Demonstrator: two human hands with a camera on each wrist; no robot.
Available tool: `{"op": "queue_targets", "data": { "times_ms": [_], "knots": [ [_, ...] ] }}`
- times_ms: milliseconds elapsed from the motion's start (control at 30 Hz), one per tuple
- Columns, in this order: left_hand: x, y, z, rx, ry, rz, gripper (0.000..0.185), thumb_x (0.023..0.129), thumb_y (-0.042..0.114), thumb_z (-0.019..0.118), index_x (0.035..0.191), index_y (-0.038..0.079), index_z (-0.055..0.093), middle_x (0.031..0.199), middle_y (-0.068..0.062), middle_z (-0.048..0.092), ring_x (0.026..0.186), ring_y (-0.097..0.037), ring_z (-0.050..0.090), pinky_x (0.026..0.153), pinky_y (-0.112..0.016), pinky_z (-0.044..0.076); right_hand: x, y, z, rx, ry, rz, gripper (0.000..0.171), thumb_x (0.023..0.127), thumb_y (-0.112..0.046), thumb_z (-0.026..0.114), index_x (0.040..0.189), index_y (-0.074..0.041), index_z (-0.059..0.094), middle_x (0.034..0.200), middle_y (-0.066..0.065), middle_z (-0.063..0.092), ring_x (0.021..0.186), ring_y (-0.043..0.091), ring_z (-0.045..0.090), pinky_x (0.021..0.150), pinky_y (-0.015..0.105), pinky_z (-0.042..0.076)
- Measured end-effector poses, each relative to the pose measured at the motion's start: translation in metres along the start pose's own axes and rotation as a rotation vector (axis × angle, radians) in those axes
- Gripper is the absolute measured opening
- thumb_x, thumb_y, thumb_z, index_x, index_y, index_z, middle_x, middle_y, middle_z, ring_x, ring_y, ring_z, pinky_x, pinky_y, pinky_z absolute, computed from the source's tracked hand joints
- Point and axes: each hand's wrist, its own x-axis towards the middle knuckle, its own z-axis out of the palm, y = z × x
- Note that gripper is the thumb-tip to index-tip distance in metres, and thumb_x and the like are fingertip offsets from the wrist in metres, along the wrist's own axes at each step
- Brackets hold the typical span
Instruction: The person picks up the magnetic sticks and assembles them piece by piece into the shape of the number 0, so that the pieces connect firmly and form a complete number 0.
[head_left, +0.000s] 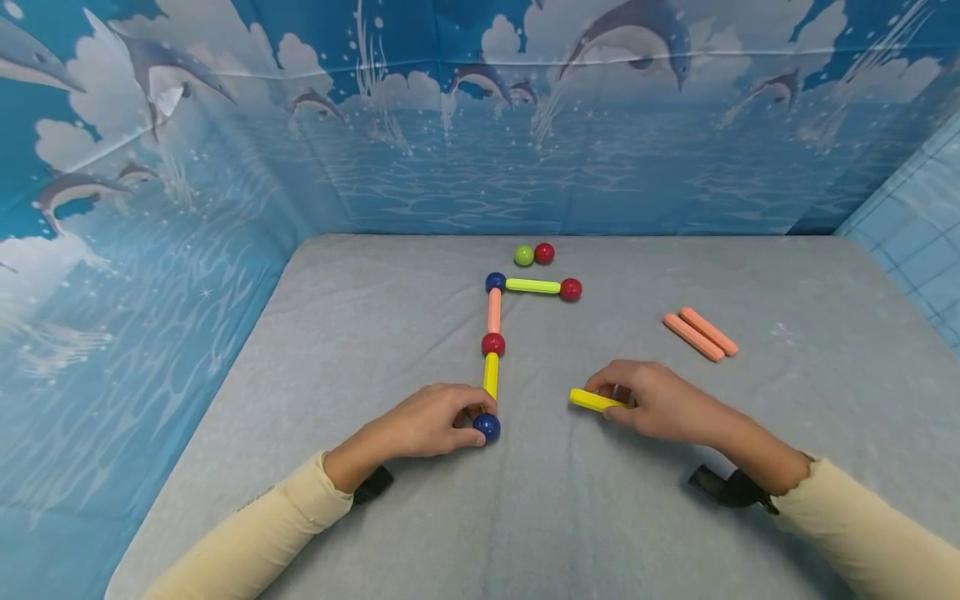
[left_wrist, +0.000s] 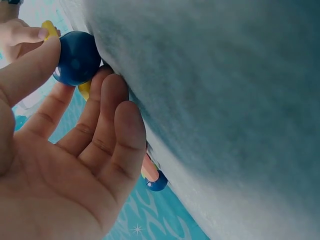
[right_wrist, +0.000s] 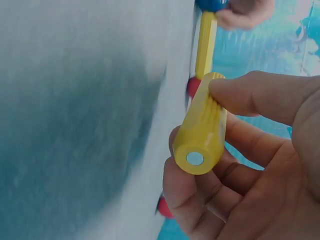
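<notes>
My left hand (head_left: 435, 421) pinches a blue ball (head_left: 487, 427) between thumb and fingers at the near end of a chain of rods and balls. From that ball a yellow rod (head_left: 491, 375) runs to a red ball (head_left: 492, 344). Beyond it come an orange rod (head_left: 494, 311), another blue ball (head_left: 496, 282), a lime rod (head_left: 533, 286) turning right, and a second red ball (head_left: 571, 289). To the right of the chain, my right hand (head_left: 660, 404) grips a loose yellow rod (right_wrist: 202, 130), whose end shows a round silvery disc in the right wrist view.
Two orange rods (head_left: 701, 333) lie side by side beyond my right hand. At the back of the grey cloth-covered table (head_left: 360, 317) a green ball (head_left: 523, 255) and a red ball (head_left: 544, 253) sit together. A dolphin-print curtain (head_left: 450, 167) hangs behind and at the left.
</notes>
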Motion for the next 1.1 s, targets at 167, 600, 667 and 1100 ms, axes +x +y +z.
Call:
{"op": "queue_targets", "data": {
  "times_ms": [167, 600, 667, 1100],
  "knots": [
    [0.000, 0.002, -0.001, 0.012, -0.002, 0.000, 0.028, 0.089, 0.021, 0.074, 0.116, 0.019, 0.068, 0.097, 0.006, 0.070, 0.085, -0.009, 0.061, 0.077, -0.024, 0.048, 0.001, -0.011, 0.004, 0.076, -0.067, -0.015, 0.026, 0.088, -0.010, 0.071, 0.112, -0.018, 0.070, 0.100, -0.008, 0.066, 0.083, 0.001, 0.055, 0.070, 0.022, 0.050],
    [0.002, 0.004, -0.002, 0.024, -0.009, -0.008, 0.031, 0.090, 0.026, 0.073, 0.120, 0.022, 0.067, 0.100, 0.007, 0.068, 0.082, -0.007, 0.058, 0.075, -0.023, 0.047, 0.012, -0.027, 0.018, 0.095, -0.117, -0.014, 0.025, 0.088, -0.012, 0.072, 0.112, -0.020, 0.071, 0.098, -0.010, 0.064, 0.082, 0.003, 0.052, 0.071, 0.020, 0.049],
    [0.002, 0.003, -0.002, 0.020, -0.008, -0.003, 0.031, 0.091, 0.026, 0.073, 0.120, 0.022, 0.067, 0.099, 0.008, 0.069, 0.080, -0.006, 0.057, 0.073, -0.022, 0.047, 0.014, -0.029, 0.020, 0.093, -0.116, -0.027, 0.025, 0.089, -0.012, 0.072, 0.112, -0.020, 0.071, 0.098, -0.009, 0.064, 0.082, 0.003, 0.051, 0.072, 0.020, 0.049],
    [0.001, 0.004, -0.002, 0.042, 0.017, 0.027, 0.028, 0.090, 0.026, 0.073, 0.117, 0.020, 0.068, 0.097, 0.007, 0.068, 0.075, -0.007, 0.055, 0.068, -0.020, 0.045, 0.030, -0.035, 0.039, 0.091, -0.142, -0.088, 0.023, 0.090, -0.012, 0.070, 0.112, -0.018, 0.071, 0.101, -0.008, 0.066, 0.082, 0.004, 0.051, 0.073, 0.021, 0.046]
  ]
}}
